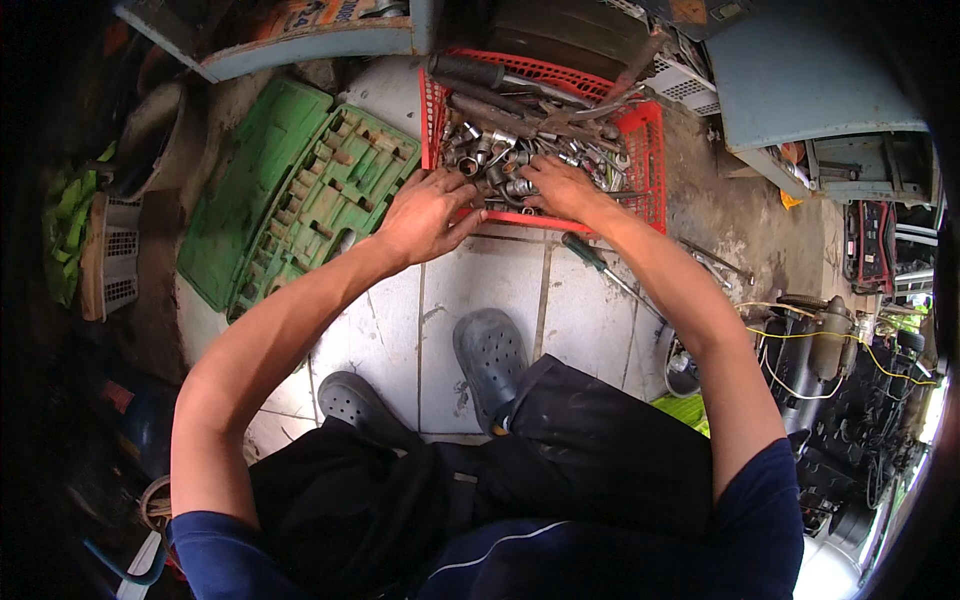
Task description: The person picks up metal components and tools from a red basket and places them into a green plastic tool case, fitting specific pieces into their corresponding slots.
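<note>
A red plastic basket (651, 161) stands on the tiled floor before me, heaped with metal sockets (472, 163), wrenches (621, 161) and other hand tools. My left hand (431, 214) rests over its near left corner, fingers bent and thumb along the front rim; whether it grips anything is hidden. Inside the basket, my right hand (562, 189) reaches into the loose sockets with its fingertips partly covered. To the left lies an open green socket-set case (330, 187), its moulded slots largely bare. A screwdriver with a dark green handle (583, 250) lies on the floor below my right forearm.
A long tool with a black grip (469, 71) lies across the basket's back. Blue-grey metal cabinets (810, 82) border the far side. A white crate (120, 255) stands at left. On the right are a metal bowl (679, 367) and machinery with a yellow cable (810, 336).
</note>
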`<act>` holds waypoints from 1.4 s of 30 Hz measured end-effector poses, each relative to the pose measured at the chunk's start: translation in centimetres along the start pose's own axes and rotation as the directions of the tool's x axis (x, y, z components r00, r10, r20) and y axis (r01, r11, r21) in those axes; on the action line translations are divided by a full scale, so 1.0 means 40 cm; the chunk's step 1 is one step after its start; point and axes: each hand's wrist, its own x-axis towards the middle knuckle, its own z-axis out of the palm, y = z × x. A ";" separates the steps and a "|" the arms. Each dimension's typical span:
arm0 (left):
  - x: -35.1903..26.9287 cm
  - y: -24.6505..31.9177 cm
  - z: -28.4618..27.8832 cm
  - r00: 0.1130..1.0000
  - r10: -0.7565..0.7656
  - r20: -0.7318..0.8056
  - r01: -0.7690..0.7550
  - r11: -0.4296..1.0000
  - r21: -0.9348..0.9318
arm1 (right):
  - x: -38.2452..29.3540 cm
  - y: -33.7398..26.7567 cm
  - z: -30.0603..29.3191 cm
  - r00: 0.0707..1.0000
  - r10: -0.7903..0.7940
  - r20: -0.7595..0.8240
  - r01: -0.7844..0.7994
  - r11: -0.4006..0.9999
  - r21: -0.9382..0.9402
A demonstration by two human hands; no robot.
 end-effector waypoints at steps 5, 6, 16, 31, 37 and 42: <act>0.002 0.007 0.031 0.999 -0.020 0.039 0.017 0.997 0.072 | 0.017 0.006 0.039 0.999 0.015 -0.036 -0.013 0.999 0.029; 0.001 0.006 0.033 0.998 -0.027 0.052 0.024 0.997 0.069 | 0.015 0.010 0.042 0.999 0.001 -0.047 0.001 1.000 0.026; -0.023 -0.004 0.016 0.998 -0.061 0.006 0.061 0.998 0.003 | 0.033 0.012 0.038 0.987 -0.015 -0.158 0.040 0.987 0.156; -0.009 -0.001 -0.013 0.895 -0.425 -0.134 0.367 0.873 -0.321 | 0.132 -0.091 -0.093 0.929 0.181 -0.323 0.179 0.544 0.820; -0.028 0.001 -0.100 0.897 -0.385 -0.219 0.311 0.899 -0.309 | 0.137 -0.244 -0.229 0.994 0.090 -0.065 0.068 -0.027 0.997; -0.055 0.012 -0.170 0.882 -0.397 -0.255 0.338 0.908 -0.246 | 0.139 -0.336 -0.268 0.998 0.070 0.005 0.003 -0.117 0.993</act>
